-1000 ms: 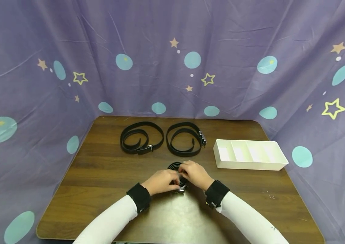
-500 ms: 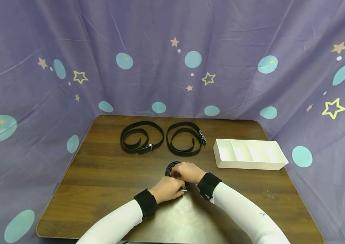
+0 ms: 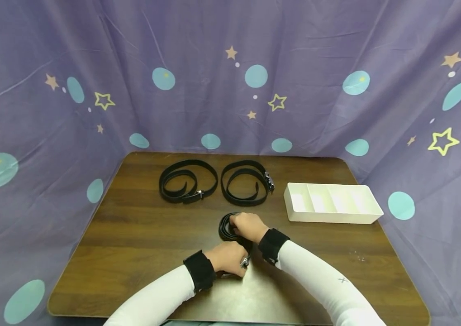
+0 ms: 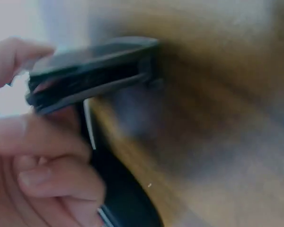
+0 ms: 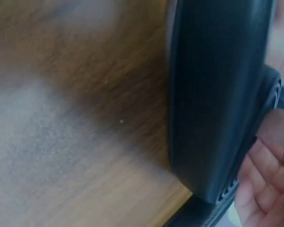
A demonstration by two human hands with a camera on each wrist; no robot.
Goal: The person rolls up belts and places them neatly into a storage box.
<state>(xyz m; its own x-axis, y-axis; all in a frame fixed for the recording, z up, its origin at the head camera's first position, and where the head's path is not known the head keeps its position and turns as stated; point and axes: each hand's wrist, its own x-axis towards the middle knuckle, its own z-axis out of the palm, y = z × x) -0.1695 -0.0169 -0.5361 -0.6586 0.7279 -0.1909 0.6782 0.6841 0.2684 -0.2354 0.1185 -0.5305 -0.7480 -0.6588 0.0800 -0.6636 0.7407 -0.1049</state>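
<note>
A black belt lies in a tight coil near the middle of the table, under both hands. My left hand pinches its metal buckle between thumb and fingers, at the near side of the coil. From the buckle the black strap runs down past the curled fingers in the left wrist view. My right hand grips the coil from its right side, fingers against the layered strap edges. The strap's smooth outer face fills much of the right wrist view. Part of the coil is hidden by the hands.
Two more black belts, a left one and a right one with its metal buckle, lie loosely looped behind the hands. A white divided tray stands on the right of the wooden table. A purple curtain surrounds the back and sides.
My left hand has moved nearer and now holds the buckle, drawn toward the table's front. The right hand has shifted left onto the coil. The other belts and the tray stay put.
</note>
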